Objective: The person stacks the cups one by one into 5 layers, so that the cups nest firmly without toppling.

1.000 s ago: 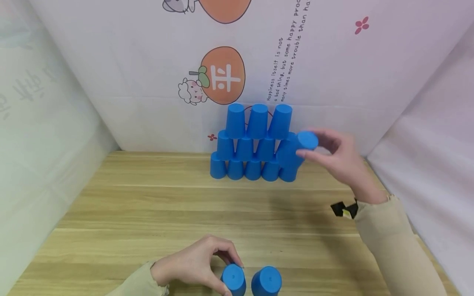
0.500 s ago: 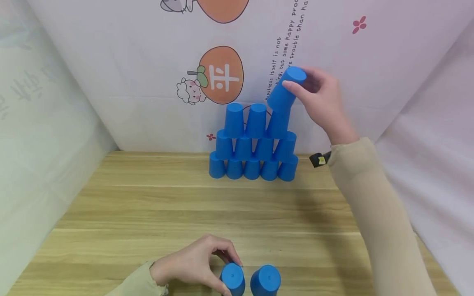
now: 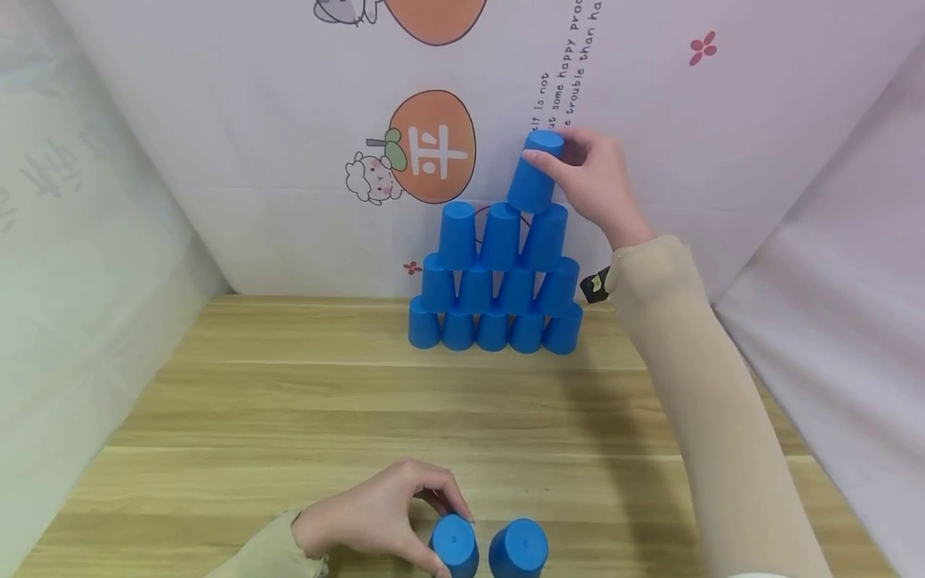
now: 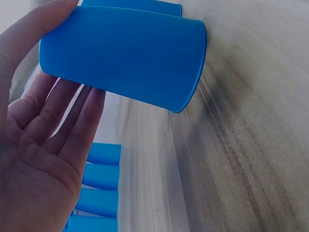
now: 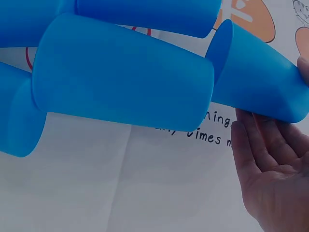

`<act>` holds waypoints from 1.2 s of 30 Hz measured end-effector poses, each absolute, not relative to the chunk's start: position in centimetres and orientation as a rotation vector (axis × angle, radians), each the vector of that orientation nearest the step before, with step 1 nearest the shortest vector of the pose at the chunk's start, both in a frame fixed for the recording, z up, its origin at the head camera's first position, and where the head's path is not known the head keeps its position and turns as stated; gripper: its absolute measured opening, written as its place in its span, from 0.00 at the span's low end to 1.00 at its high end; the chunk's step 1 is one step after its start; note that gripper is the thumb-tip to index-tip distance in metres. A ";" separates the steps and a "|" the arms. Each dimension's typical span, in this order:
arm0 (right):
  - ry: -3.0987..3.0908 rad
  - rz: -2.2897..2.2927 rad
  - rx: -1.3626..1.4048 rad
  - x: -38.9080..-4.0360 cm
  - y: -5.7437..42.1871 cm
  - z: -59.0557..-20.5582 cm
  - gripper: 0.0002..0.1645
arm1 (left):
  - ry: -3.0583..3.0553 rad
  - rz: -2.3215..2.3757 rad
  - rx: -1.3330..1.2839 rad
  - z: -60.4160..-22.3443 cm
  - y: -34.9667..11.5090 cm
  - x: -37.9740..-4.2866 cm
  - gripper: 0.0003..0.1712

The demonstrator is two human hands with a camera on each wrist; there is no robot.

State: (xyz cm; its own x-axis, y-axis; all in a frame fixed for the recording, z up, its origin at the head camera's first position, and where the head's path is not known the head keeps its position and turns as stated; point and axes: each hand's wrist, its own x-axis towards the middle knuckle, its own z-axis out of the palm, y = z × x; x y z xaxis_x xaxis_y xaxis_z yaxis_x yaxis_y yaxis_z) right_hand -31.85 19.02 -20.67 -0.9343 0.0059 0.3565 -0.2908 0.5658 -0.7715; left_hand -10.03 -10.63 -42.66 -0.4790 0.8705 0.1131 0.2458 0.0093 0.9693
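In the head view a pyramid of upside-down blue cups (image 3: 494, 291) stands at the back of the table, three rows high. My right hand (image 3: 596, 181) pinches one more blue cup (image 3: 531, 181) near its base, tilted slightly, right over the gap between the middle and right cups of the top row. The right wrist view shows this held cup (image 5: 260, 77) with its rim by the base of a top-row cup (image 5: 125, 75). At the front, my left hand (image 3: 383, 514) grips an upside-down blue cup (image 3: 455, 546) between thumb and fingers; the left wrist view shows this cup (image 4: 125, 55) close up.
Another upside-down blue cup (image 3: 519, 550) stands just right of the one in my left hand. A white printed cloth (image 3: 289, 144) hangs right behind the pyramid, with more cloth at both sides. The wooden table (image 3: 325, 409) stretches between front cups and pyramid.
My right hand has lifted its cup from beside the pyramid's right side to above the top row, then shifted it left and made it more upright. The left hand has stayed on its cup.
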 end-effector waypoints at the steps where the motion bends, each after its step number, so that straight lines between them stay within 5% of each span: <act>1: -2.493 1.310 0.231 -31.9 19.0 -20.6 0.43 | 1.753 1.498 1.146 -42.6 -10.6 -10.0 0.22; 29: -2.581 1.249 0.269 -32.1 19.2 -21.0 0.48 | 1.777 1.434 1.119 -43.3 -10.6 -9.9 0.24; 36: -2.588 1.244 0.290 -32.0 19.5 -21.2 0.50 | 1.990 1.498 1.165 -41.0 -11.0 -11.3 0.27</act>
